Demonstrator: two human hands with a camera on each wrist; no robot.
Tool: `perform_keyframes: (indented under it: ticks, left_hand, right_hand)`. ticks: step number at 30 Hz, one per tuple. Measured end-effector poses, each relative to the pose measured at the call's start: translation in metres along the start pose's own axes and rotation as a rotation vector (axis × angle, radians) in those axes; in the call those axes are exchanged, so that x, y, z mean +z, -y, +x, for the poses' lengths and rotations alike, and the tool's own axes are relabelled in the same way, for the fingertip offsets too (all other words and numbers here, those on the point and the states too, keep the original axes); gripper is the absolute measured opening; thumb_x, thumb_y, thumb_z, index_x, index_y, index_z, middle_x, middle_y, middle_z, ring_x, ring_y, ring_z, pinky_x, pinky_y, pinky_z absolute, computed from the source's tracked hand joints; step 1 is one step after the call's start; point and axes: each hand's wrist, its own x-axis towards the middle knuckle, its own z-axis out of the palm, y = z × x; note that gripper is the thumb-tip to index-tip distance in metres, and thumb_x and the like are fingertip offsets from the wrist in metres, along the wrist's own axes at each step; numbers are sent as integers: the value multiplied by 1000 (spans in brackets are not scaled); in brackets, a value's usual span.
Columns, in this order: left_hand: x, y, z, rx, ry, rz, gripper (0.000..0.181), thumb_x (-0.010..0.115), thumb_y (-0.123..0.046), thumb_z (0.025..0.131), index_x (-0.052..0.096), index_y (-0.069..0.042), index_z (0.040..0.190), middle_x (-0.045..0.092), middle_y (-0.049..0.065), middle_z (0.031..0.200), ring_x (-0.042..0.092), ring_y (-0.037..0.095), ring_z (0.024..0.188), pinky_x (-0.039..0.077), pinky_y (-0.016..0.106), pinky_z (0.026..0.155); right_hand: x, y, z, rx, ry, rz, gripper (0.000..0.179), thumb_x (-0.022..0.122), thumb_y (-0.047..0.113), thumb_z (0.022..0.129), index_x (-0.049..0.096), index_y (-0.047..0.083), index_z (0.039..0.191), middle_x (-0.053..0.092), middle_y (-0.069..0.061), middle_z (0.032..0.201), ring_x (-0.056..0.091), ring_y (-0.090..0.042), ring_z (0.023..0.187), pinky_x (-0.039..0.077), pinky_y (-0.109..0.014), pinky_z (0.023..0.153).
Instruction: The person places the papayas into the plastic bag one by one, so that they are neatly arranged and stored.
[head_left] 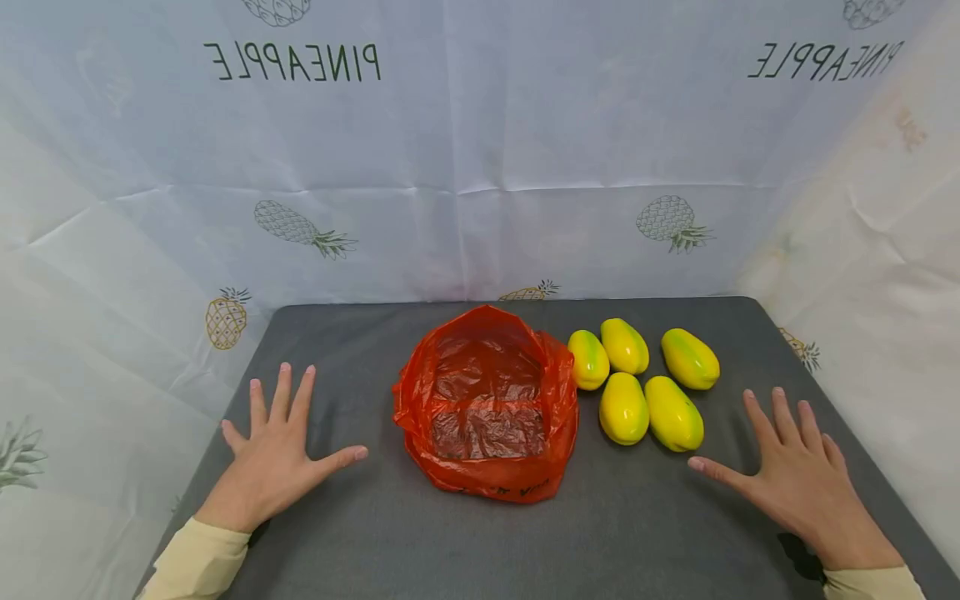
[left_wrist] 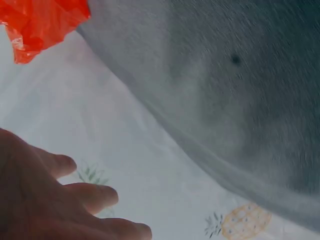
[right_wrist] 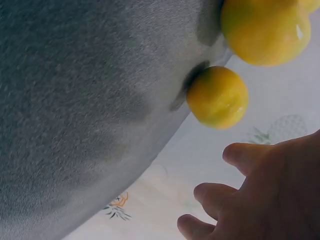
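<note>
A red plastic bag (head_left: 487, 487) stands with its mouth wide, in the middle of the grey table. Just right of it lie several glossy, oval yellow fruits (head_left: 624, 408) with green streaks, shaped like mangoes or papayas. My left hand (head_left: 272, 462) is spread left of the bag, apart from it and holding nothing. On the other side, my right hand (head_left: 798, 479) is also spread and bare, its thumb close to the nearest fruit (head_left: 675, 414) without gripping it. One fruit (right_wrist: 217, 97) shows beyond my right fingers in the right wrist view; the red bag (left_wrist: 45, 25) fills a corner of the left wrist view.
The grey table (head_left: 480, 550) has rounded far corners. A white cloth (head_left: 465, 142) with pineapple prints and mirrored lettering hangs behind it and along both sides.
</note>
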Motion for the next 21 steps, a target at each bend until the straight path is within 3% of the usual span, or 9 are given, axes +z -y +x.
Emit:
perform_keyframes:
  ticks: [5, 10, 14, 21]
  left_hand:
    - [0, -7, 3, 1, 6, -143, 126, 64, -81, 91, -11, -23, 174, -20, 14, 181, -18, 60, 161, 8, 96, 108]
    - [-1, -18, 7, 32, -23, -312, 107, 58, -69, 103, -2, -17, 175, 2, 20, 182, 8, 53, 166, 23, 83, 121]
    - [-1, -33, 12, 35, -42, -354, 101, 57, -67, 104, 10, -13, 175, 19, 22, 180, 24, 50, 163, 28, 77, 123]
    - [4, -57, 21, 9, 9, -431, 98, 54, -71, 103, 20, -12, 174, 28, 19, 178, 40, 49, 157, 42, 72, 118]
  right_hand:
    - [-1, 2, 3, -16, 24, 34, 133, 61, 84, 90, -3, 3, 172, -15, -40, 171, -6, -71, 154, 11, -89, 110]
    - [-5, 7, 8, -42, 47, 56, 128, 60, 82, 93, -4, 4, 173, -11, -42, 171, 4, -74, 152, 17, -91, 106]
    - [-11, 11, 14, -64, 71, 65, 123, 57, 79, 97, -5, 6, 173, -9, -42, 172, 9, -76, 150, 19, -91, 105]
    - [-26, 27, 27, -88, 81, 132, 120, 55, 79, 98, -4, 8, 174, -7, -43, 172, 14, -77, 147, 21, -91, 103]
